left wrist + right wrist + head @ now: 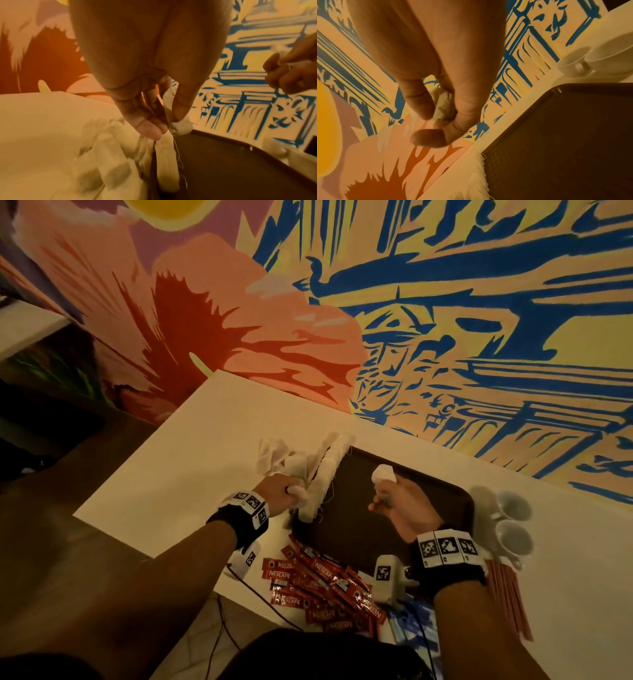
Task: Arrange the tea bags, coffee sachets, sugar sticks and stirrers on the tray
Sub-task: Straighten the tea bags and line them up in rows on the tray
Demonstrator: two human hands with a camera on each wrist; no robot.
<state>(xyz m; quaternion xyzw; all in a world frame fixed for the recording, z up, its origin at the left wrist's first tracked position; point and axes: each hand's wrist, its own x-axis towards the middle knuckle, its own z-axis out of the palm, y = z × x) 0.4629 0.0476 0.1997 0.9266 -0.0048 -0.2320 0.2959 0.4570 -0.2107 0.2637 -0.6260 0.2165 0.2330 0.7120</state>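
The painted mural wall (pixel 445 302) of orange flower and blue linework filled the upper frame of the head view; below it lay the white tabletop (pixel 178 460). At centre sat the dark rectangular plastic tray (pixel 359 508), nearly bare. A row of soft white paper tea bags (pixel 325 474) lined its left edge, with loose ones piled just left of it. Red coffee sachets (pixel 325 587) lay below the tray, and two white cups (pixel 513 522) at right. Your left hand (pixel 284 494) pinched bags and strings at that row; your right hand (pixel 400 505) pinched one tea bag (pixel 383 474) over the tray. These looked light, limp and tearable: take them by the body, not the thread.
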